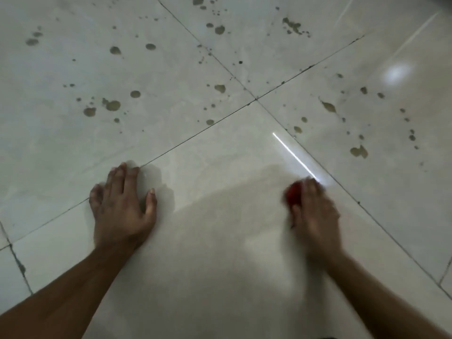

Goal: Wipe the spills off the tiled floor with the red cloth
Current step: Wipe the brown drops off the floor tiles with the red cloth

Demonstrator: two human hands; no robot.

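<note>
Wiping underway. Right hand [315, 211] pressed over bunched red cloth [293, 195] on tiled floor [220, 241], blurred, probably mid-stroke. Left hand [122, 204] flat, fingers spread, bracing, holding nothing. Near tile clean; brown spills [112, 105] on the three far tiles untouched. Next: reach cloth forward.

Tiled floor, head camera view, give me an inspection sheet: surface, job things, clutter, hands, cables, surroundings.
Surface: tiled floor, pale and glossy; the near tile looks clean, with a light streak reflected on it.
Job's things: red cloth, bunched and mostly hidden under the right hand; brownish spills dotted over the three far tiles.
Clutter: nothing seen.
Hands: left hand flat on the floor, fingers spread, empty; right hand blurred, its grip closed on the cloth, pressing it to the floor.
Cables: nothing seen.
Surroundings: dark grout lines crossing ahead; only floor in view.
</note>
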